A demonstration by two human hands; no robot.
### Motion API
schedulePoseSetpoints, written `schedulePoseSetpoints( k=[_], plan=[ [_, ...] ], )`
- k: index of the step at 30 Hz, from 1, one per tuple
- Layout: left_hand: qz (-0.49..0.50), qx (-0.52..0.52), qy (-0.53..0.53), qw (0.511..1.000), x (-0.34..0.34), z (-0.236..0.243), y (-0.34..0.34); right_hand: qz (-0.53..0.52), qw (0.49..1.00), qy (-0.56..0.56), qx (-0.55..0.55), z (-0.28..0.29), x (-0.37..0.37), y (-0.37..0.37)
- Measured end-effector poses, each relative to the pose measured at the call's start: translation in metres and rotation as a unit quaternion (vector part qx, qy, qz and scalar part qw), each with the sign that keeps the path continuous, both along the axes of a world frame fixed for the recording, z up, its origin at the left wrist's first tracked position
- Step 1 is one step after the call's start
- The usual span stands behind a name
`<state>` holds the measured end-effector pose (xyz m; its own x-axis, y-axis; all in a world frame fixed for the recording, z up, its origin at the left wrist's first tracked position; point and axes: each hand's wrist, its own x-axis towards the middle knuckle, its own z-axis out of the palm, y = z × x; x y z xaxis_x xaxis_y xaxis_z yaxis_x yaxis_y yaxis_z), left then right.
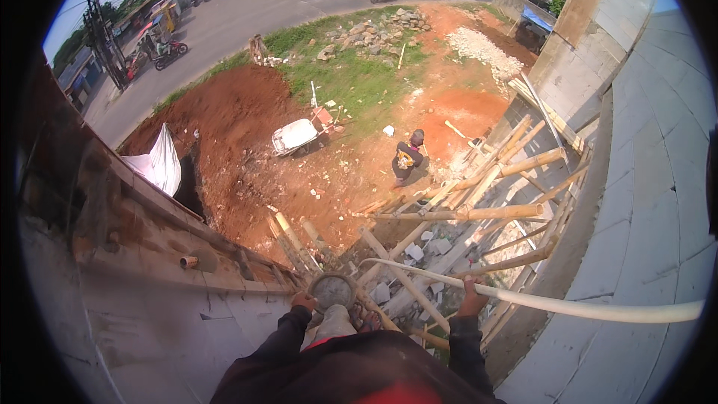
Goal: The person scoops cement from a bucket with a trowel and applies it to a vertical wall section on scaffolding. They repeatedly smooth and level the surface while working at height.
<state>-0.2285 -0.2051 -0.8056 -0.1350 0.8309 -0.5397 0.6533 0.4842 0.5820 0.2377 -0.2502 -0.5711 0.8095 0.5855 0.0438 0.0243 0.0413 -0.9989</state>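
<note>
Low in the view, my left hand (303, 301) grips the rim of a grey, mortar-stained bucket (332, 289), held beside my leg. My right hand (473, 295) is closed round a long, cream-white flexible pipe (583, 307), which curves leftward over bamboo poles (501, 212) and runs out to the right edge. My sandalled foot (371, 322) shows on the bamboo below me, near broken light blocks (415, 253).
Bamboo scaffolding drops between a grey block wall (651, 172) and a stained left wall (142, 269) with a pipe stub (188, 262). On red earth below are a co-worker (406, 161), a wheelbarrow (294, 137) and stone piles (370, 34). Motorbikes pass on the road (247, 7).
</note>
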Motion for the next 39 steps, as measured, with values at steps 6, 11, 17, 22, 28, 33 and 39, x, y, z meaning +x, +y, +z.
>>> schedulePoseSetpoints(
  k=[6,11,17,22,28,33,39],
  plan=[
    [0.037,0.009,0.018,0.999,-0.016,0.003,-0.035,0.072,0.976,0.181,-0.1,-0.017,-0.014,0.027],
    [0.101,-0.035,-0.015,0.994,-0.048,-0.007,-0.048,-0.08,0.961,0.261,-0.049,-0.021,-0.002,0.068],
    [0.218,-0.035,-0.032,0.975,-0.126,-0.02,-0.074,-0.063,0.95,0.304,-0.031,0.007,0.048,0.007],
    [0.243,-0.046,-0.053,0.968,-0.152,-0.021,-0.101,-0.087,0.945,0.312,-0.055,-0.068,0.071,-0.026],
    [0.244,0.05,-0.019,0.968,-0.122,0.031,-0.098,-0.038,0.937,0.283,-0.2,-0.175,0.07,-0.024],
    [0.34,0.261,0.031,0.903,-0.103,0.184,-0.055,0.001,0.915,0.265,-0.305,-0.173,0.063,-0.016],
    [0.232,0.569,0.377,0.692,-0.14,0.451,-0.013,0.137,0.894,0.243,-0.351,-0.176,0.058,-0.013]
  ],
)
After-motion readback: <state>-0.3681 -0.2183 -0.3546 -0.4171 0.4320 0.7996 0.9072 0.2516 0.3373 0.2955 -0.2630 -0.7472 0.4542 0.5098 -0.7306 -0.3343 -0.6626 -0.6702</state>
